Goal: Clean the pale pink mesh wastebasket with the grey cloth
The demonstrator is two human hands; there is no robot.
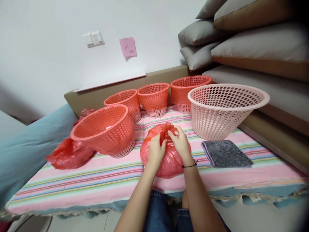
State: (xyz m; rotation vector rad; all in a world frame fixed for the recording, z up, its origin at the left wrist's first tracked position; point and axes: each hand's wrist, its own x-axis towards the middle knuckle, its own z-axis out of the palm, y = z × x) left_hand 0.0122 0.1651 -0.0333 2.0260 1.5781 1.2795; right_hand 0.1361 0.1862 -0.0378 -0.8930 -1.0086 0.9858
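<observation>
A full, rounded red plastic bag (169,164) sits on the striped cloth in front of me, its top gathered and crumpled. My left hand (156,148) is closed on the left side of that gathered neck, thumb upward. From the right, my right hand (180,141) pinches the neck with bent fingers and thumb. Whatever lies inside the bag is hidden. A pale pink plastic basket (217,119), with no bag over it, stands to the right of my hands. Left of them is a basket covered with a red bag (106,132).
More red-bagged baskets (154,100) stand along the back. A folded grey cloth (227,154) lies at the right, below stacked cushions (260,45). Another red plastic bag (72,154) rests at the left by a blue cushion (48,129). A pink note (128,47) hangs on the wall.
</observation>
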